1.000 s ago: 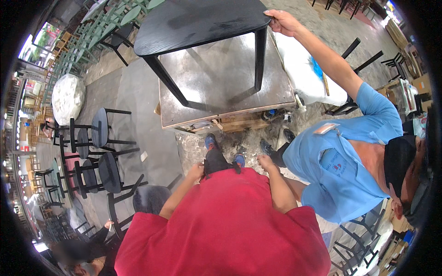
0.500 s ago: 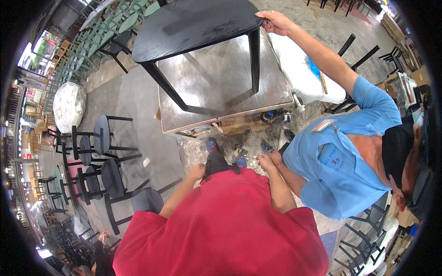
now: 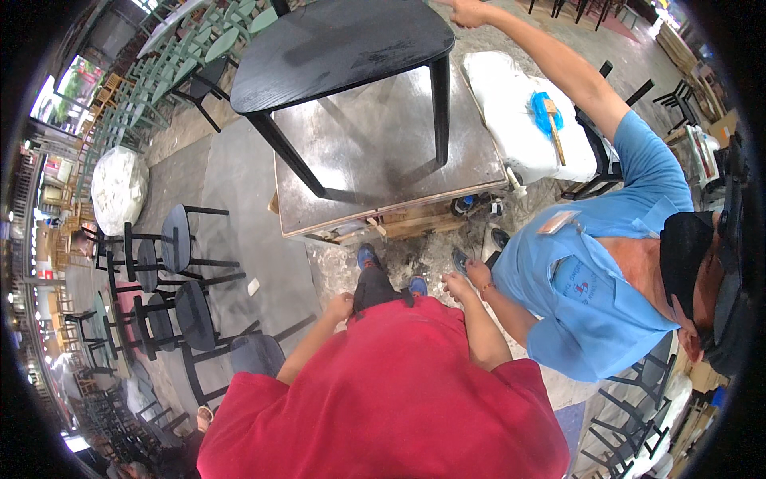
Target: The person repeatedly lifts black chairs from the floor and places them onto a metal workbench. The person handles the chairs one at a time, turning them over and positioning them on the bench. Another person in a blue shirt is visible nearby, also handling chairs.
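Note:
I look straight down over my red shirt. My left hand hangs at my side with its fingers curled and nothing in it. My right hand also hangs loose and empty, fingers slightly apart. In front of my feet a black table stands on top of a metal-topped bench. A person in a blue shirt stands at my right, one arm stretched up with the hand at the black table's far corner, the other hand low next to my right hand.
A white cushion-like block with a blue brush on it lies right of the bench. Black stools and chairs stand at my left, green chairs further back, more black chairs at the right edge.
The view has shifted, so the table and bench now sit lower in the picture. The other person's raised hand stays at the table's corner. My hands remain at my sides.

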A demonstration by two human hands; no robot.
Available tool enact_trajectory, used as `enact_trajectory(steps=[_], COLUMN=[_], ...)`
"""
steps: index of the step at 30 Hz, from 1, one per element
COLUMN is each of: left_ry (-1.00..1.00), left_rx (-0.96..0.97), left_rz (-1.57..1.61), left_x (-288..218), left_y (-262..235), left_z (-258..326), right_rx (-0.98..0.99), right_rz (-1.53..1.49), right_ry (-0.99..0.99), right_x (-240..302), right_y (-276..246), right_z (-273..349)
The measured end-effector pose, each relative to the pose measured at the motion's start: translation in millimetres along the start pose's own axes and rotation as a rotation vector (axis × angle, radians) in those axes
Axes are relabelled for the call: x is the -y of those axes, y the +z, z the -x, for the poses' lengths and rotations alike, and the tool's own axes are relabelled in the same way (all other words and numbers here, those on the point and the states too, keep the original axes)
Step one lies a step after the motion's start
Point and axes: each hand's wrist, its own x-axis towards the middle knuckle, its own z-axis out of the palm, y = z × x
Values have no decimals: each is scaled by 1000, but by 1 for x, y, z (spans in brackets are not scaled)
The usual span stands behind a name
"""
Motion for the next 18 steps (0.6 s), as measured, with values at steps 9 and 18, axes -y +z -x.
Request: enact_trajectory(steps=[9,18], left_ry=[4,56], left_rx=[32,27], left_rz=[51,-8], left_x=[-4,10], left_y=[-5,-1], left_z=[8,1], right_rx=[-57,-37], right_rz=[-17,8], right_ry=[-1,-34], right_x=[-7,-3], right_y=[7,2], right_z=[-11,-14])
